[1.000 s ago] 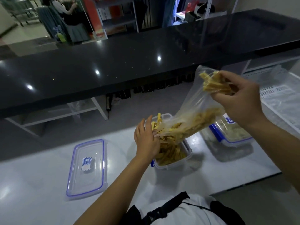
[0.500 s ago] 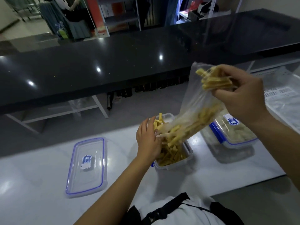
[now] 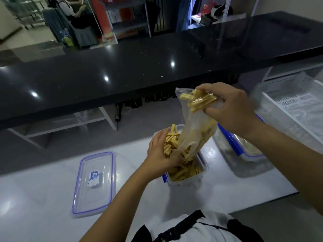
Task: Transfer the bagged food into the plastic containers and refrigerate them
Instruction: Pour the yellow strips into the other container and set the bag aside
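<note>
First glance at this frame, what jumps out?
The upended clear bag at centre, spilling yellow food strips into the open container on the white counter. The right hand grips the bag's raised end, and the left hand is at its mouth over the container. A loose blue-rimmed lid lies flat to the left; a lidded container sits to the right.

Both forearms are bare, no sleeves, watch or rings visible on the left hand (image 3: 161,152) or right hand (image 3: 229,109); the torso wears a white top (image 3: 201,231) crossed by black straps (image 3: 185,224)
</note>
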A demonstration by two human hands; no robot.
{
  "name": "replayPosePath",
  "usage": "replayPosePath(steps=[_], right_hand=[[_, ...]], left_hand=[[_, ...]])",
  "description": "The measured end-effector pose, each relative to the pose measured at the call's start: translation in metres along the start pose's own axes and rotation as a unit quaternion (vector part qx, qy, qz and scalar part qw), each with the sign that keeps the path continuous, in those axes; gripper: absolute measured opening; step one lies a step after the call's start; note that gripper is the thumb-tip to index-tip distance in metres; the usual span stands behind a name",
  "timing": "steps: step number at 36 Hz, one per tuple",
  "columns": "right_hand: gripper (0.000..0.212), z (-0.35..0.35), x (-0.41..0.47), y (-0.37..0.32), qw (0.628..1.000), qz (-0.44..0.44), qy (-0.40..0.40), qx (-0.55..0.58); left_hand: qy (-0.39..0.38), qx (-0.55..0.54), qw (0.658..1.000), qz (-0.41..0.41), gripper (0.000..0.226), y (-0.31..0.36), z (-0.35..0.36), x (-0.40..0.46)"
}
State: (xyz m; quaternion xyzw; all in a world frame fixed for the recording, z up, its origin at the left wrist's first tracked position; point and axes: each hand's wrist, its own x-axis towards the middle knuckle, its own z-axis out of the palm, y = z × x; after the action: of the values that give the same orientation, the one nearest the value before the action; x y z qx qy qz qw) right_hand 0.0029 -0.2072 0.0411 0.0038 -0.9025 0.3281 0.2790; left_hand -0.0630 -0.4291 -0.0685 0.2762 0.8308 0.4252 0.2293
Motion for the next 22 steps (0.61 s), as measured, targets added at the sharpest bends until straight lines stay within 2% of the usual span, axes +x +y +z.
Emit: replayPosePath(steps=[1, 3, 6, 9, 12, 14, 18, 22], right_hand=[[0.049, 0.0, 0.001, -0.001, 1.0, -0.001, 0.001, 0.0], [0.051, 0.002, 0.002, -0.004, 1.0, -0.006, 0.001, 0.0], [0.051, 0.005, 0.003, -0.01, 0.999, -0.031, -0.011, -0.004], [0.048, 0.01, 0.004, -0.015, 0.998, -0.05, -0.025, -0.007], [0.048, 0.014, 0.004, -0.017, 0.998, -0.06, -0.025, -0.012], [0.048, 0.014, 0.003, -0.017, 0.998, -0.06, -0.027, -0.019], [0.049, 0.013, 0.0, -0.009, 0.996, -0.036, -0.056, -0.056], [0.075, 0.006, -0.007, 0.011, 0.985, 0.014, -0.119, -0.128]], left_hand=[[-0.028, -0.031, 0.999, -0.015, 0.105, 0.006, -0.008, -0.002], [-0.025, -0.097, 0.995, -0.002, 0.103, 0.025, -0.025, -0.003], [0.053, -0.181, 0.981, 0.052, 0.086, 0.057, -0.046, 0.004], [0.087, -0.237, 0.963, 0.091, 0.059, 0.081, -0.06, 0.015], [0.102, -0.219, 0.963, 0.121, 0.025, 0.092, -0.065, 0.022], [0.121, -0.21, 0.96, 0.138, 0.014, 0.093, -0.065, 0.024], [0.145, -0.205, 0.958, 0.141, 0.011, 0.091, -0.071, 0.027], [0.161, -0.202, 0.956, 0.139, 0.013, 0.09, -0.076, 0.029]])
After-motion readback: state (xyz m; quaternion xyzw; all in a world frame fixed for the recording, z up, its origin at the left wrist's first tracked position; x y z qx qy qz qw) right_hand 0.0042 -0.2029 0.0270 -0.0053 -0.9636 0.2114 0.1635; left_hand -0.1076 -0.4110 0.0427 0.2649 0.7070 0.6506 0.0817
